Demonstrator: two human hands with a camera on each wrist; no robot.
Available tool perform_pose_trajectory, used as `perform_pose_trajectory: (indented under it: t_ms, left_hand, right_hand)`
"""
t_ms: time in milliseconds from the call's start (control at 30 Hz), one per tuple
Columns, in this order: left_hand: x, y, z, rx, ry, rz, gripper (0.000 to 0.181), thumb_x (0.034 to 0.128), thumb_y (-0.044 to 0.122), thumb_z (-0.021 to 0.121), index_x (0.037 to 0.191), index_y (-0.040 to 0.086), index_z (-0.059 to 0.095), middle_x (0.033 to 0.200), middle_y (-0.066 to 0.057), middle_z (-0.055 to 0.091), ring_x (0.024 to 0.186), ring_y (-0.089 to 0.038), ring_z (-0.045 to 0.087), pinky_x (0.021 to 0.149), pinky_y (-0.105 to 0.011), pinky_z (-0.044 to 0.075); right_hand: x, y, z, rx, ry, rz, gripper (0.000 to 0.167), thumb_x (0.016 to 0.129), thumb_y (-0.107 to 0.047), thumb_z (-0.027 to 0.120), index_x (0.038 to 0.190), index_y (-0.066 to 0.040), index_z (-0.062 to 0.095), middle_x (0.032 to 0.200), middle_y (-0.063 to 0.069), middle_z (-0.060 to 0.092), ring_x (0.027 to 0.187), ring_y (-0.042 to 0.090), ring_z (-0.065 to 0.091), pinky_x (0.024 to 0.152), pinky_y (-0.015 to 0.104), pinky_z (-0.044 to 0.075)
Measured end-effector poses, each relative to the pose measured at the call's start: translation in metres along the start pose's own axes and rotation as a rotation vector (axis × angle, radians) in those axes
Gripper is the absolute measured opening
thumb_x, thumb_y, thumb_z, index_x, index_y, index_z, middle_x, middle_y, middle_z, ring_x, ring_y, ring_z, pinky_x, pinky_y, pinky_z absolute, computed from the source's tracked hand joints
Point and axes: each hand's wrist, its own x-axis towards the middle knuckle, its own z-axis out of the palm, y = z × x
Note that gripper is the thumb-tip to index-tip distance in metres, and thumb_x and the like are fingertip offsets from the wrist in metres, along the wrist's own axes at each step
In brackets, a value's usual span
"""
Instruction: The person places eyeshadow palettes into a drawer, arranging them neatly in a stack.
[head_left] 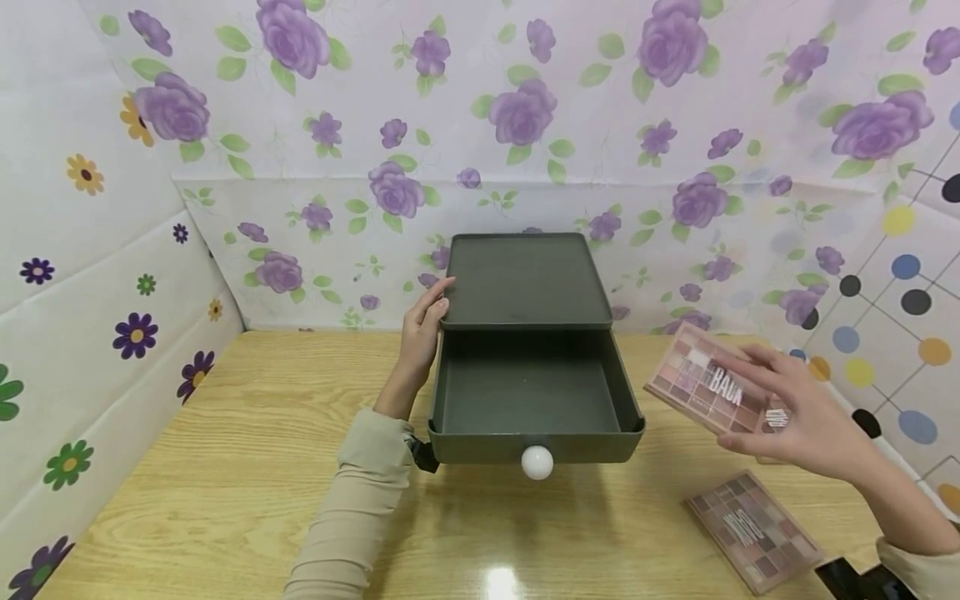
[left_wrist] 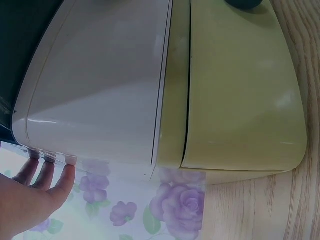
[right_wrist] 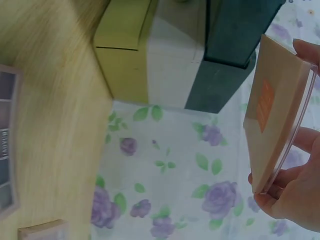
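My left hand (head_left: pixel 422 337) rests its fingers against the left side of a dark green drawer unit (head_left: pixel 528 279). The unit's top drawer (head_left: pixel 528 396) is pulled out and bare inside, with a round white knob (head_left: pixel 537 462) on its front. In the left wrist view, the fingertips touch the side by the white drawer (left_wrist: pixel 95 85). To the right of the unit, my right hand (head_left: pixel 813 417) grips an eyeshadow palette (head_left: pixel 693 375) by its edges, tilted above the table. Its plain peach back (right_wrist: pixel 275 95) shows in the right wrist view.
Below the green drawer, the wrist views show a yellow drawer (left_wrist: pixel 245 95). One eyeshadow palette (head_left: pixel 753 533) lies on the wooden table (head_left: pixel 247 467) at front right. Another palette (head_left: pixel 776 414) is partly hidden behind my right hand. A flowered cloth (head_left: pixel 465 108) hangs behind.
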Motion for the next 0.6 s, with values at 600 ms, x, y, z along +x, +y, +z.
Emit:
perform_pose_trajectory:
  t_ms: [600]
  left_hand:
    - [-0.001, 0.001, 0.001, -0.004, 0.0, 0.002, 0.041, 0.0952, 0.008, 0.035, 0.133, -0.006, 0.041, 0.144, -0.018, 0.029, 0.129, -0.023, 0.028, 0.086, -0.026, 0.031]
  right_hand:
    - [0.02, -0.028, -0.02, 0.013, -0.035, -0.061, 0.09, 0.05, -0.019, 0.087, 0.132, -0.017, 0.051, 0.137, 0.017, 0.035, 0.115, 0.038, 0.035, 0.074, 0.057, 0.031]
